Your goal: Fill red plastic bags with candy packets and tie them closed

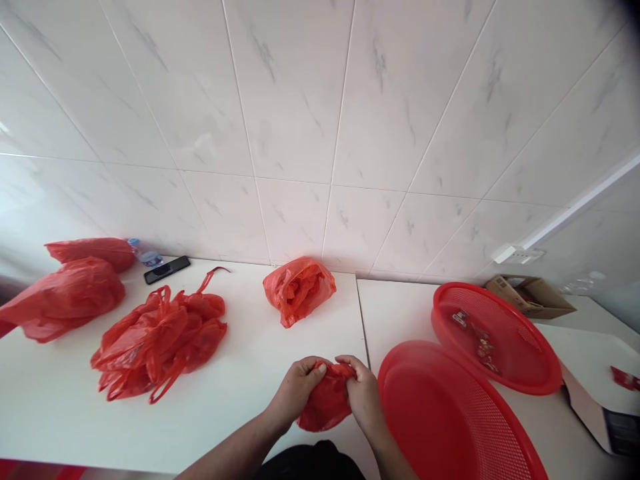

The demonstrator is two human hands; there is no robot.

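Note:
A small red plastic bag [325,403] hangs between my two hands over the front of the white table. My left hand [300,387] pinches its gathered top edge from the left, with the thumb on top. On the other side my right hand [364,393] grips the same edge, fingers curled over it. Whatever the bag may contain is hidden. Beyond my hands, close to the wall, lies a crumpled red plastic bag [300,290]. Just right of my right hand stands a large red plastic basket [430,407] with nothing visible in it.
A heap of red bags [160,340], filled red bags [75,293], a phone [167,269] and a bottle [147,257] occupy the left. At right, another red basket [530,347] holds small wrapped items, near a cardboard box [550,300] and a scale-like device [595,360]. A tiled wall [295,133] rises behind.

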